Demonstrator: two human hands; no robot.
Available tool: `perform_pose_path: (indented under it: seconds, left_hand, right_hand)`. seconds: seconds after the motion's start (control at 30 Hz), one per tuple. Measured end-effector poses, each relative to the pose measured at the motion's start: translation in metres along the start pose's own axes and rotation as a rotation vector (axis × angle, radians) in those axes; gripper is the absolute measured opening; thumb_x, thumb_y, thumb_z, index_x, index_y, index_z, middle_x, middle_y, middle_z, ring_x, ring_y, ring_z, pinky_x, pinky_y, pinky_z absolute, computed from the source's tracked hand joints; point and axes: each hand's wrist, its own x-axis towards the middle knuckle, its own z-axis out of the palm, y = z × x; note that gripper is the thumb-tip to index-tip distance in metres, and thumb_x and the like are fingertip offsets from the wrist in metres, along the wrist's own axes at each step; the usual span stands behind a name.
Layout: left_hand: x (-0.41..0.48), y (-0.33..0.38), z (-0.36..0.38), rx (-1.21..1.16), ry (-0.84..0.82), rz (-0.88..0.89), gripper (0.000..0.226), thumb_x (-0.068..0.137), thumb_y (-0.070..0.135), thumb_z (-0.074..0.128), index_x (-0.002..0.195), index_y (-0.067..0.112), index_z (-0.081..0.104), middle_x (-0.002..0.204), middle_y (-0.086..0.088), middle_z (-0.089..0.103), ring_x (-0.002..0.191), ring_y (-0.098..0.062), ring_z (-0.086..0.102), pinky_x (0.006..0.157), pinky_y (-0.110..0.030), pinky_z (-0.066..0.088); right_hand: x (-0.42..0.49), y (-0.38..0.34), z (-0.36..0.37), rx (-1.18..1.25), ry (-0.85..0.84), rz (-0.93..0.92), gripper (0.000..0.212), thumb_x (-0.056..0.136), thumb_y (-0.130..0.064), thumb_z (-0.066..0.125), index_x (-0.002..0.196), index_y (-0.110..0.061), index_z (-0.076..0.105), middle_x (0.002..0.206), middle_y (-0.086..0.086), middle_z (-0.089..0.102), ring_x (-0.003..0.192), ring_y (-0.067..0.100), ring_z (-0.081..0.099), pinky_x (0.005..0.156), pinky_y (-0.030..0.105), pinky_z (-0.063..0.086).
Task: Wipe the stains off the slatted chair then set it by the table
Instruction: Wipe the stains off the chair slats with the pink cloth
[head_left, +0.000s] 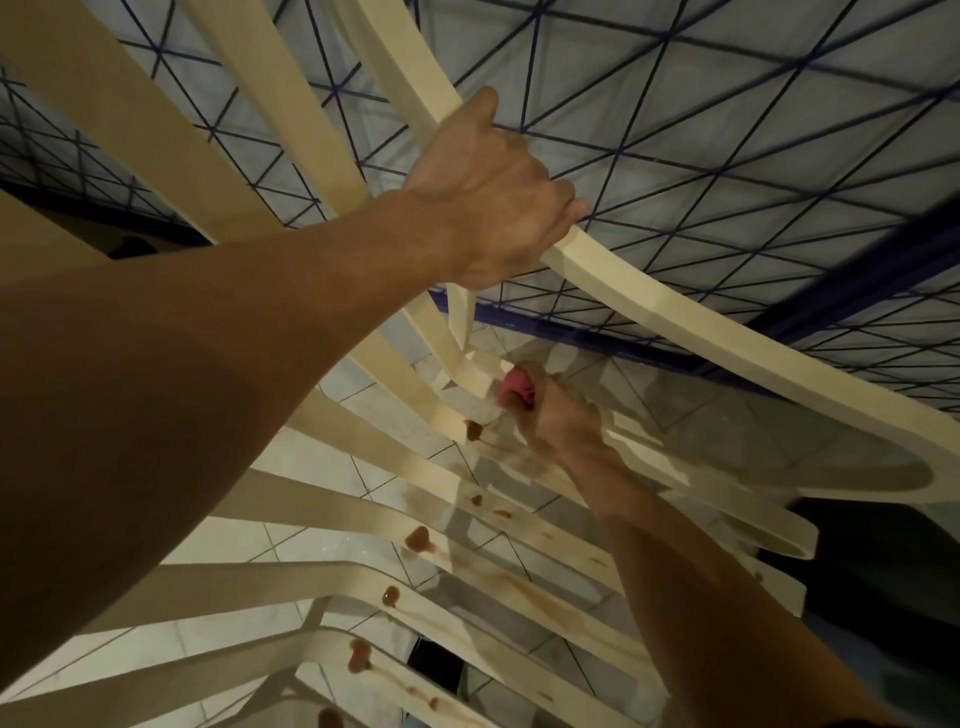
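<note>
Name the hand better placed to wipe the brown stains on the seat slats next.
Right. The right hand holds the pink cloth against the slats, beside the nearest stain; the left hand grips the chair's top rail.

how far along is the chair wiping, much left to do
Early to midway, as far as I can tell. Done: only smeared brown streaks show on some slats, so little looks clean. In hand: the left hand grips the chair rail while the right hand rubs a pink cloth on the slats. Left: brown stains on several nearer slats, then setting it by the table.
</note>
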Motion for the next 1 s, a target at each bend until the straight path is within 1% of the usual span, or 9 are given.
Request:
perform_pose_path:
  seconds: [0.07, 0.13, 0.27, 0.43, 0.6, 0.7, 0.77, 0.9, 1.0]
  left_hand:
    - [0.0, 0.001, 0.002, 0.02, -0.005, 0.012, 0.032, 0.107, 0.041, 0.018, 0.085, 0.026, 0.035, 0.078, -0.001, 0.064, 0.072, -0.026, 0.051, 0.088, -0.044, 0.033]
    - [-0.001, 0.0, 0.002, 0.037, 0.006, 0.009, 0.034, 0.107, 0.041, 0.019, 0.084, 0.024, 0.038, 0.078, -0.001, 0.065, 0.073, -0.027, 0.056, 0.087, -0.043, 0.033]
    - [-0.001, -0.001, 0.003, 0.088, 0.014, 0.03, 0.037, 0.106, 0.04, 0.024, 0.095, 0.021, 0.054, 0.077, -0.002, 0.065, 0.075, -0.028, 0.059, 0.086, -0.044, 0.035]
    - [-0.002, -0.004, -0.001, 0.052, -0.019, -0.007, 0.046, 0.105, 0.042, 0.018, 0.09, 0.021, 0.056, 0.076, -0.001, 0.065, 0.076, -0.028, 0.059, 0.089, -0.044, 0.035]
    - [-0.004, -0.001, -0.007, 0.053, -0.044, -0.028, 0.044, 0.104, 0.041, 0.016, 0.084, 0.021, 0.049, 0.08, -0.003, 0.067, 0.079, -0.028, 0.06, 0.089, -0.043, 0.035]
    - [-0.005, 0.0, -0.014, 0.066, -0.085, -0.057, 0.053, 0.102, 0.042, 0.014, 0.088, 0.018, 0.06, 0.079, -0.005, 0.067, 0.078, -0.028, 0.06, 0.087, -0.042, 0.035]
    - [-0.004, 0.003, -0.018, 0.048, -0.141, -0.088, 0.056, 0.1, 0.043, 0.011, 0.092, 0.019, 0.061, 0.085, -0.004, 0.067, 0.085, -0.028, 0.06, 0.09, -0.041, 0.034]
    - [0.01, 0.032, -0.023, -0.139, -0.304, -0.155, 0.053, 0.101, 0.047, 0.013, 0.117, 0.024, 0.058, 0.113, -0.005, 0.064, 0.108, -0.031, 0.053, 0.101, -0.047, 0.03]
    - [0.024, 0.082, -0.033, -0.416, -0.339, -0.159, 0.05, 0.101, 0.052, 0.016, 0.12, 0.027, 0.055, 0.119, -0.006, 0.059, 0.112, -0.034, 0.05, 0.102, -0.049, 0.027]
  right_hand:
    - [-0.004, 0.019, -0.004, 0.05, -0.001, 0.017, 0.028, 0.092, -0.054, 0.057, 0.116, -0.043, 0.047, 0.107, -0.001, 0.06, 0.105, 0.026, 0.06, 0.1, 0.051, 0.044]
    - [-0.012, 0.035, -0.01, 0.086, 0.022, -0.003, 0.02, 0.091, -0.051, 0.058, 0.108, -0.044, 0.048, 0.099, -0.004, 0.06, 0.095, 0.022, 0.06, 0.095, 0.049, 0.048]
    - [-0.03, 0.063, -0.025, 0.002, 0.035, 0.068, 0.029, 0.097, -0.049, 0.05, 0.124, -0.04, 0.047, 0.102, -0.002, 0.053, 0.097, 0.02, 0.054, 0.095, 0.042, 0.044]
    - [-0.05, 0.101, -0.037, 0.05, 0.038, 0.079, 0.039, 0.097, -0.046, 0.053, 0.133, -0.033, 0.045, 0.117, 0.0, 0.053, 0.106, 0.02, 0.056, 0.098, 0.045, 0.042]
    - [-0.079, 0.138, -0.052, 0.013, 0.077, 0.156, 0.04, 0.096, -0.042, 0.056, 0.133, -0.03, 0.046, 0.113, 0.006, 0.055, 0.105, 0.026, 0.057, 0.095, 0.046, 0.047]
    - [-0.096, 0.156, -0.059, 0.032, 0.125, 0.154, 0.041, 0.095, -0.038, 0.057, 0.134, -0.029, 0.047, 0.114, 0.008, 0.056, 0.103, 0.028, 0.058, 0.093, 0.046, 0.048]
    - [-0.11, 0.168, -0.063, 0.042, 0.164, 0.149, 0.042, 0.096, -0.035, 0.057, 0.137, -0.03, 0.047, 0.123, 0.008, 0.053, 0.109, 0.029, 0.056, 0.097, 0.044, 0.046]
    - [-0.129, 0.179, -0.067, -0.003, 0.205, 0.071, 0.049, 0.096, -0.026, 0.061, 0.142, -0.03, 0.045, 0.139, 0.002, 0.045, 0.123, 0.026, 0.047, 0.107, 0.04, 0.037]
    - [-0.135, 0.182, -0.076, 0.036, 0.24, 0.02, 0.05, 0.091, -0.021, 0.064, 0.139, -0.03, 0.05, 0.138, 0.0, 0.045, 0.121, 0.025, 0.047, 0.107, 0.041, 0.04]
